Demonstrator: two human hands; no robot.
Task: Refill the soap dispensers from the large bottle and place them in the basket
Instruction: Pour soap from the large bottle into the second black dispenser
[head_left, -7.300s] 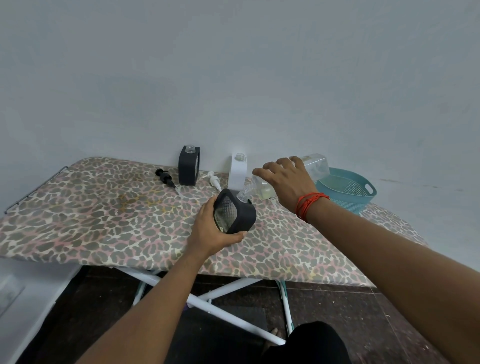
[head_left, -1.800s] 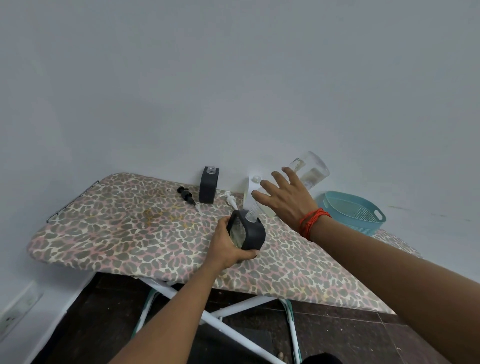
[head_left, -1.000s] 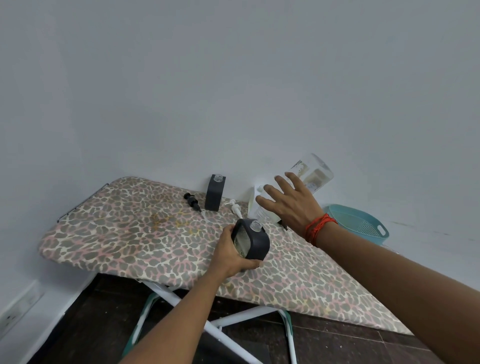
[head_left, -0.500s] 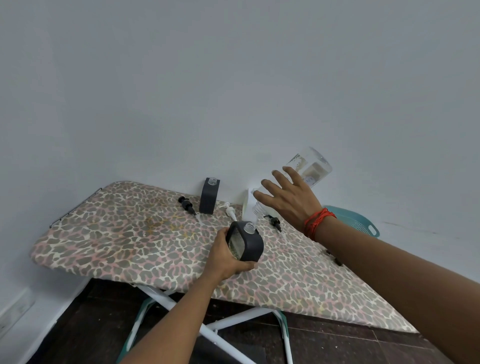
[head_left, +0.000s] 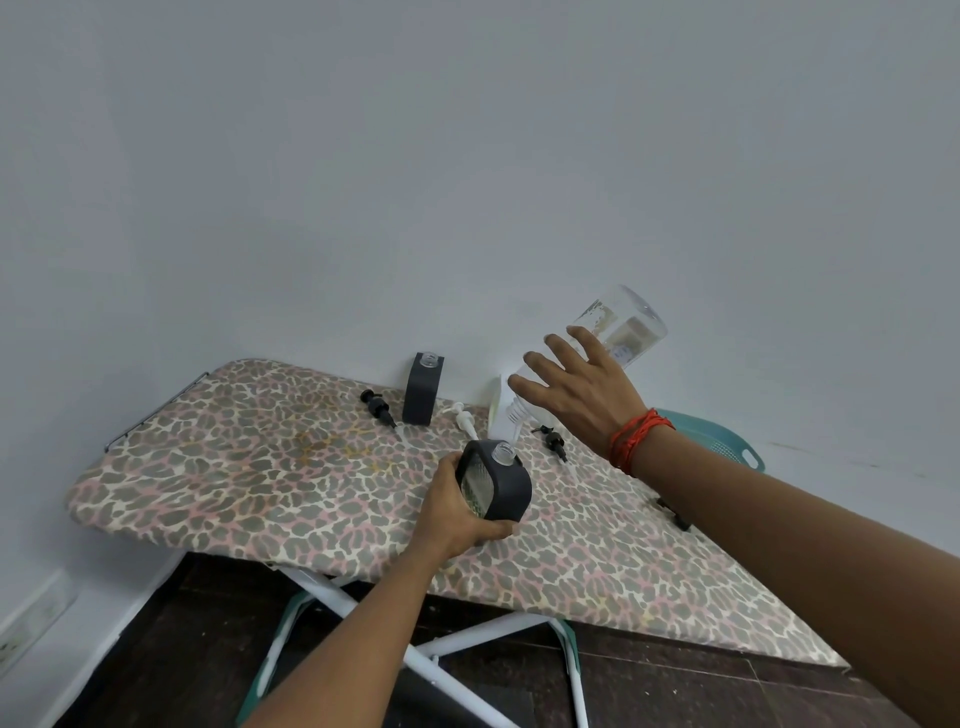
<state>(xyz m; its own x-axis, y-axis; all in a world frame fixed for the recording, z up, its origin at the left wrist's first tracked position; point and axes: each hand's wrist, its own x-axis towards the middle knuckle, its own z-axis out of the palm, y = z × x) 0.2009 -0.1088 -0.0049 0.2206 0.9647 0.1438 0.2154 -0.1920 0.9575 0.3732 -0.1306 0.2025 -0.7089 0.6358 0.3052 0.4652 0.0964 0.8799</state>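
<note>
My left hand (head_left: 451, 512) grips a dark grey soap dispenser (head_left: 500, 480) with an open neck, tilted just above the ironing board (head_left: 249, 467). My right hand (head_left: 576, 395) holds the large clear bottle (head_left: 615, 332) steeply tipped, base up, its threaded mouth (head_left: 514, 413) just above the dispenser's neck. A second dark dispenser (head_left: 423, 388) stands open at the back by the wall. A white dispenser (head_left: 497, 410) stands mostly hidden behind my right hand. The teal basket (head_left: 727, 441) peeks out behind my right forearm.
Two black pump heads (head_left: 376, 407) (head_left: 551, 437) and a white pump head (head_left: 464, 420) lie loose on the board. A small black piece (head_left: 675, 514) lies near my right forearm. The wall runs right behind the board; dark floor and white legs (head_left: 415, 660) are below.
The view has shifted down and left. The large bottle is tipped steeper than a second ago, its mouth still above the dispenser that my left hand keeps holding.
</note>
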